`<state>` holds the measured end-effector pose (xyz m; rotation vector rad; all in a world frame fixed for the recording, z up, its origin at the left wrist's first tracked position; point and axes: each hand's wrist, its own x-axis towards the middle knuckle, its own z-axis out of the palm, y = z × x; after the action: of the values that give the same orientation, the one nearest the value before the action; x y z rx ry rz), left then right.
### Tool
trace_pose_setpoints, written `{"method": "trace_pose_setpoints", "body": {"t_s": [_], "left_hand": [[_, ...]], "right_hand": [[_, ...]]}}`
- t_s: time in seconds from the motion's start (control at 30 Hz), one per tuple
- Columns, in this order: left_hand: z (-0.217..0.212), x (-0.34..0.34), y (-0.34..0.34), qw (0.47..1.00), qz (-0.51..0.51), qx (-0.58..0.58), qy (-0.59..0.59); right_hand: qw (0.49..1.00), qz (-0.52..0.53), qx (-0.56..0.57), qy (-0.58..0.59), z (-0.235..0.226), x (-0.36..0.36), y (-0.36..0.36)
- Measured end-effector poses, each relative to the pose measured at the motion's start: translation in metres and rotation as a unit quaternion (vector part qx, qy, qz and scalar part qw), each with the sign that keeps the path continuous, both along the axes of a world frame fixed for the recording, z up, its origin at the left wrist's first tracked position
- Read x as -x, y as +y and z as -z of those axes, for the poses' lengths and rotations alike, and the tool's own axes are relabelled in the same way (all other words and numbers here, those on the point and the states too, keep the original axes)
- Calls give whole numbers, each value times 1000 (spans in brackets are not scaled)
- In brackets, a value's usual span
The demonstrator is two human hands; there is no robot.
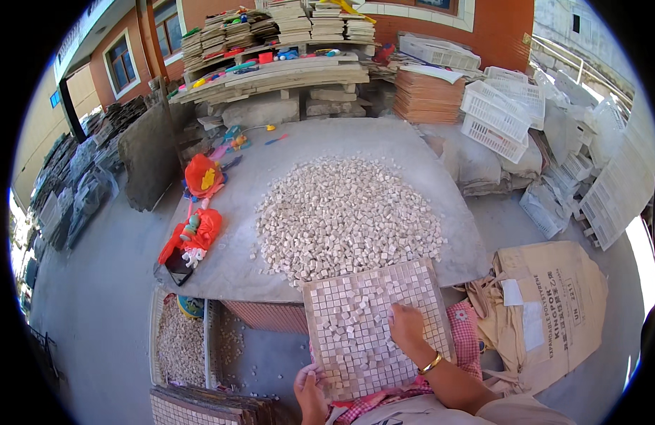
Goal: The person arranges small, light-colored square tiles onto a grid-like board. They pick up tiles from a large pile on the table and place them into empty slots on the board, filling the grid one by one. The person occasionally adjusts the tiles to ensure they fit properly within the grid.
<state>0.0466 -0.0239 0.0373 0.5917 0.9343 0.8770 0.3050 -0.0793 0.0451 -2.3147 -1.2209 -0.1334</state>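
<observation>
A square grid tray (356,304) filled with small pale stone cubes rests on my lap, leaning against the table edge. My right hand (407,327), with a gold bangle at the wrist, lies flat on the cubes at the tray's right middle, fingers together. My left hand (309,388) grips the tray's near left corner. Beyond the tray, a big heap of loose stone cubes (345,212) covers the middle of the grey stone table (235,262).
Red bags and gloves (193,234) lie on the table's left side. A crate of cubes (180,343) and stacked filled trays (207,407) sit at lower left. A tan sack (547,304) lies at right; white plastic baskets (494,113) and stacked sheets (292,25) stand behind.
</observation>
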Motion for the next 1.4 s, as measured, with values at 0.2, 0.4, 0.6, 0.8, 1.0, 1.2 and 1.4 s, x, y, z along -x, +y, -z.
{"method": "trace_pose_setpoints", "body": {"t_s": [0.2,0.4,0.6,0.8,1.0,1.2,1.4], "left_hand": [[-3,-10,-5,999,12,-34,15],[-4,-11,-6,999,19,-47,18],[-2,-8,-2,998,14,-60,24],[-2,0,-1,998,-9,-43,44],[-3,-6,3,998,-3,-55,25],[-3,-1,3,998,-14,-54,30],[-2,8,-21,914,47,-301,266]], "right_hand": [[991,17,-53,118,11,-8,-13],[995,-2,-29,97,12,-7,-10],[988,-4,-6,153,7,-17,-9],[977,-33,-79,197,-12,-33,-27],[986,-134,17,98,-4,-29,-19],[977,-188,98,25,-10,-28,-6],[984,-155,82,25,-13,-18,-4]]}}
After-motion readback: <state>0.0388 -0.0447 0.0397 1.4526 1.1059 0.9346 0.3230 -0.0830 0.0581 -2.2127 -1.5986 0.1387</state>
